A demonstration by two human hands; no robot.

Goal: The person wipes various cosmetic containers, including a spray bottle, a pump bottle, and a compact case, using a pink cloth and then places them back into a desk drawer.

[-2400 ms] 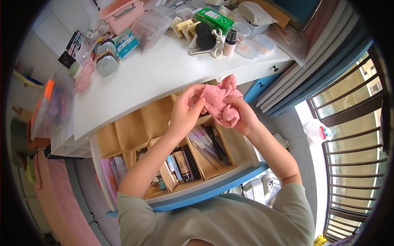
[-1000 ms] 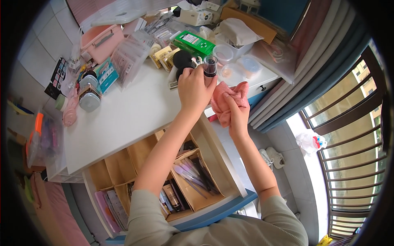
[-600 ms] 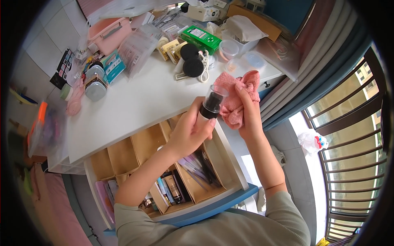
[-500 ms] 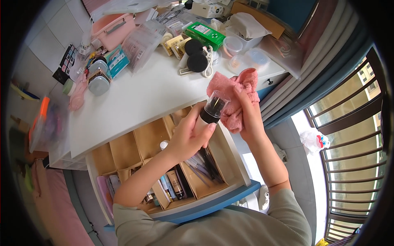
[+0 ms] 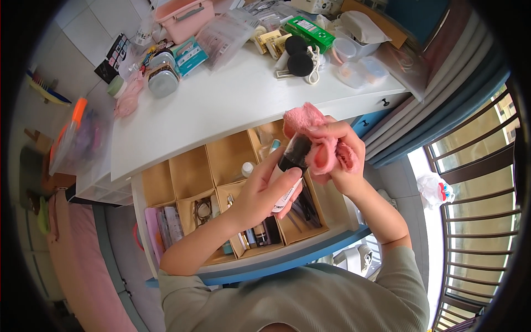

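While the left hand (image 5: pixel 260 196) curls its fingers and thumb round the lower body of a slim pale bottle with a black collar and clear cap (image 5: pixel 290 162), the right hand (image 5: pixel 347 157) pinches a bunched, fluffy pink cloth (image 5: pixel 323 155) beside the cap. Held above the drawer, the bottle tilts with its capped end up and to the right; this low grip probably leaves cap and collar free for the cloth, whose bunching likely gives the right fingers something thick to press with. Folds hide exactly where cloth and cap meet. Beneath the hands, a pulled-out drawer with a blue front (image 5: pixel 326 247) is split by tan cardboard dividers, presumably to keep like things together: flat lilac-pink packets (image 5: pixel 159 227) stand at front left, dark ring-shaped bands (image 5: pixel 203 208) lie in the next compartment, slim tubes (image 5: pixel 251 238) fill another, and thin dark sticks (image 5: pixel 307 208) lean at front right. A small round-topped white container (image 5: pixel 247 168) sits in the back row. On the white desk (image 5: pixel 221 110), round black pads (image 5: pixel 300 65) lie near clear plastic tubs (image 5: pixel 344 51), a rectangular green box (image 5: pixel 310 34) behind them.
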